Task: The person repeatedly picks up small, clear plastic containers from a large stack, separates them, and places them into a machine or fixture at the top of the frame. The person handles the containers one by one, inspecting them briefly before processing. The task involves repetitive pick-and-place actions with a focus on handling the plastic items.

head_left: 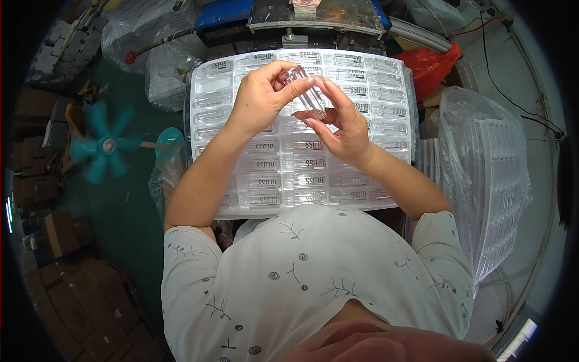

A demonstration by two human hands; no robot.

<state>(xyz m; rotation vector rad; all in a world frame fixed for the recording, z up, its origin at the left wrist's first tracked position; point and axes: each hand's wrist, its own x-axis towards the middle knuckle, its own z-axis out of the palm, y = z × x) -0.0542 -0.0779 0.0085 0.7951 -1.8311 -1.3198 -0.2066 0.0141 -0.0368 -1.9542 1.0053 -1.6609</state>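
Note:
Above the middle of a white tray (208,84), a small clear tube (310,99) is tilted between my hands. My left hand (258,96) pinches its upper end, thumb across the front. The fingers of my right hand (350,123) curl around the lower end, with the thumb beneath. Rows of similar clear tubes (263,164) lie in the tray's compartments, many bearing dark print. Both forearms cover part of the rows.
A machine with a worn metal plate (319,17) stands beyond the tray. On the right are plastic-wrapped stacked trays (497,181) and a red bag (429,66). A teal fan (107,145) is at left, with cardboard boxes (84,295) on the floor.

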